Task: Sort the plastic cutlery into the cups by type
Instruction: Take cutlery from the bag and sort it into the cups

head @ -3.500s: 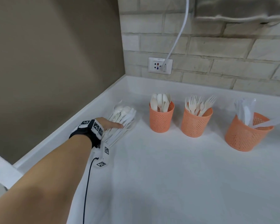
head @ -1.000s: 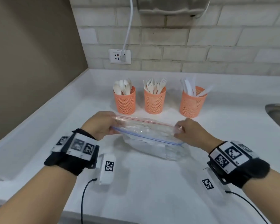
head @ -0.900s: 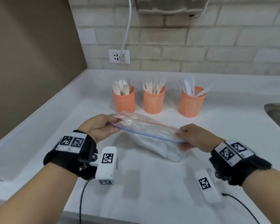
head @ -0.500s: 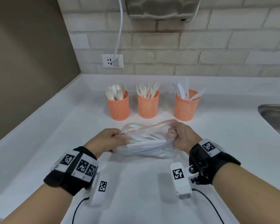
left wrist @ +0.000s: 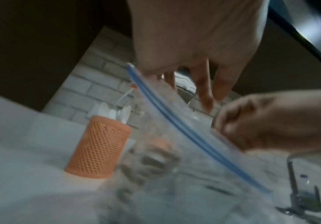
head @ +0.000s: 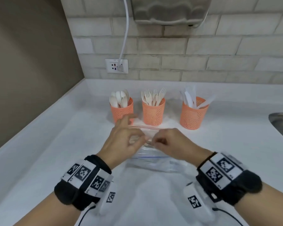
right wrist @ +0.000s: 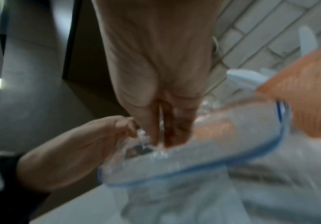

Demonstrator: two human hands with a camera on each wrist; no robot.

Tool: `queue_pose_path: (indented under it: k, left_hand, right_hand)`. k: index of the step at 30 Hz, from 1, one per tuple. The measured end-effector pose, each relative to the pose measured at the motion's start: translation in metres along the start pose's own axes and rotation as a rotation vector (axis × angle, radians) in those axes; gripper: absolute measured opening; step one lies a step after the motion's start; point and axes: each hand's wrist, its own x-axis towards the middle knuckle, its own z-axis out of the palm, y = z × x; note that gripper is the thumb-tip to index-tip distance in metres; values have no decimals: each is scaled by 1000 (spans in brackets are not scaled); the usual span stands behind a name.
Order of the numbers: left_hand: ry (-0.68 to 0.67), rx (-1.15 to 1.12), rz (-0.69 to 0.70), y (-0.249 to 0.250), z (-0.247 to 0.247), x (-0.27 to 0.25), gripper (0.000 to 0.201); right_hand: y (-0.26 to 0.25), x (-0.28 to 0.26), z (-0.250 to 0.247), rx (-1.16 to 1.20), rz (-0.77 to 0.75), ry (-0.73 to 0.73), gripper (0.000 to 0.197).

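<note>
- Now, at the left of the head view, the left hand (head: 121, 142) has left the bag's corner, which it gripped half a second ago, and come in to the middle of the mouth; thumb and forefinger appear to pinch the near lip while the other fingers (head: 129, 117) lift loosely, blurred.
- In the lower centre, the zip bag (head: 155, 160) lies on the white counter (head: 55, 144) between the wrists, lower and flatter than it was a moment ago, with its blue seal line toward the person and a red line behind. Pale cutlery shows faintly through the plastic, too blurred to tell by type.
- Just right of centre, the right hand (head: 168, 144) has also slid inward from the far corner; it is curled, its fingertips pinching the plastic of the opposite lip, touching the left hand's.
- Across the middle of the frame stand three orange mesh cups: the spoon cup (head: 122, 114) at left, the fork cup (head: 153, 114) in the centre, the knife cup (head: 193, 117) at right, each already holding its own kind.
- Judged from this, both hands have shifted from carrying the bag to pulling its seal apart; sorting of what it holds has not begun and waits on the mouth opening.
</note>
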Motion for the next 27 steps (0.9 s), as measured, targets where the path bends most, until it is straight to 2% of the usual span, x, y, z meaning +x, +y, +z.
queue_pose_path:
  k: [2, 3, 5, 7, 10, 13, 14, 16, 18, 20, 22, 25, 27]
  left_hand:
    - [-204, 352, -179, -3, 7, 5, 40]
    - [-301, 410, -276, -5, 7, 9, 52]
    - [-447, 257, -432, -12, 8, 13, 79]
    - [-536, 110, -505, -17, 10, 15, 94]
    - [-620, 73, -528, -27, 12, 15, 101]
    - [-527, -135, -580, -41, 6, 17, 95]
    - [-476, -206, -587, -45, 1, 19, 87]
    - [-364, -303, -610, -50, -7, 22, 59]
    - [-300, -358, -616, -53, -9, 23, 41]
    - [-324, -372, -580, -52, -5, 23, 49]
    - [-393, -346, -542, -49, 0, 23, 69]
    - [-485, -352, -564, -48, 4, 22, 87]
    - [-502, -433, -599, -53, 1, 19, 89]
  right_hand:
    - [10, 3, 8, -217, 136, -75, 18]
    - [14, 5, 10, -255, 211, -99, 38]
    - [18, 10, 12, -282, 299, -155, 77]
    - [18, 14, 14, -327, 328, -224, 93]
    - [15, 19, 16, -389, 271, -353, 87]
    - [18, 15, 16, -350, 82, -309, 75]
    - [21, 12, 16, -333, 6, -272, 71]
    - [27, 8, 19, -286, -100, -246, 65]
    - [31, 7, 19, -194, -36, -246, 67]
    - [32, 12, 16, -175, 117, -285, 73]
    - [29, 21, 13, -229, 187, -350, 67]
    - [24, 28, 13, -247, 107, -331, 43]
    - [25, 27, 15, -251, 25, -347, 42]
